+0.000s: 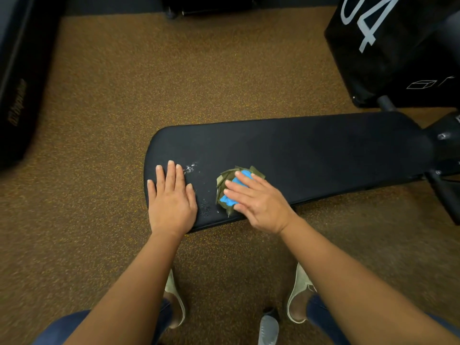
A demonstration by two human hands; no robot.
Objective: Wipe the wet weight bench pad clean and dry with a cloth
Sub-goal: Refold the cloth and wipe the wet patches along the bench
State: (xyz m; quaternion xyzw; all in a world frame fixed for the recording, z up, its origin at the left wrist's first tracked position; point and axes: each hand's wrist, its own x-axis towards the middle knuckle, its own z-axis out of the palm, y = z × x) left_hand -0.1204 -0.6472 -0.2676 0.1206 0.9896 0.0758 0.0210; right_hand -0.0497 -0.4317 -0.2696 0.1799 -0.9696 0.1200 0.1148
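A long black weight bench pad (311, 155) lies across the middle of the view. Water droplets (191, 168) glisten on its left part, with more near the front edge. My left hand (171, 197) rests flat on the pad's left end, fingers straight. My right hand (256, 200) presses with straight fingers on a bunched cloth (227, 179), olive green and blue, which lies on the pad just right of the droplets. The hand covers most of the cloth.
Speckled brown rubber floor (124, 95) surrounds the bench. A black box marked with white digits (388, 46) stands at the back right, by the bench's metal frame (445, 145). Dark equipment (17, 83) lines the left. My feet in pale shoes (298, 295) stand below the bench.
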